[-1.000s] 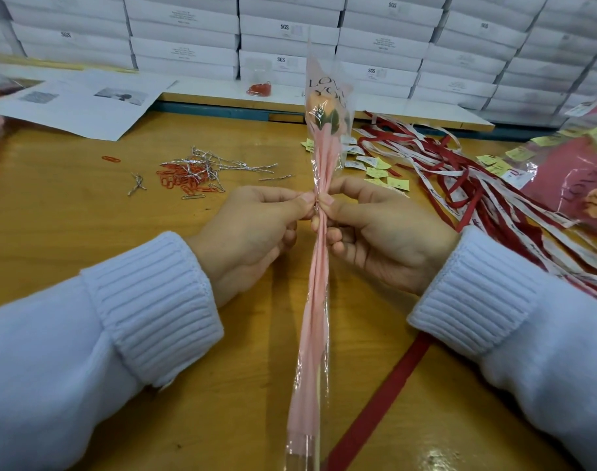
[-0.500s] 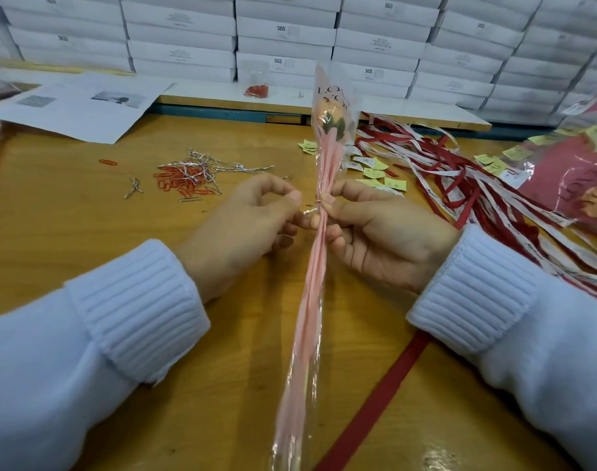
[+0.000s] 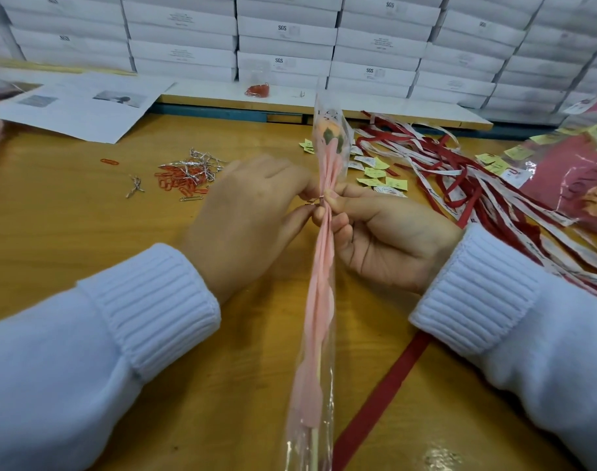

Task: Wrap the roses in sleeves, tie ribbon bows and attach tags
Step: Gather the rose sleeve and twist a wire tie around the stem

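Two hands meet on one sleeved rose (image 3: 319, 283), which runs from near to far over the tabletop (image 3: 69, 226), bloom at the far end. The right hand (image 3: 385, 239) grips the gathered pink sleeve below the bloom, fingers curled round it. The left hand (image 3: 252, 212) pinches the ends of a thin silver wire tie (image 3: 314, 200) wound about the sleeve at that same spot. One red ribbon (image 3: 378, 399) lies on the wood to the right of the stem. Far right lies a tangle of red and white ribbons (image 3: 460, 185), with yellow-green tags (image 3: 375, 172) beside it and more wrapped roses (image 3: 569, 178) at the edge. Far left are red paper clips (image 3: 174, 181) mixed with silver ties (image 3: 201, 159).
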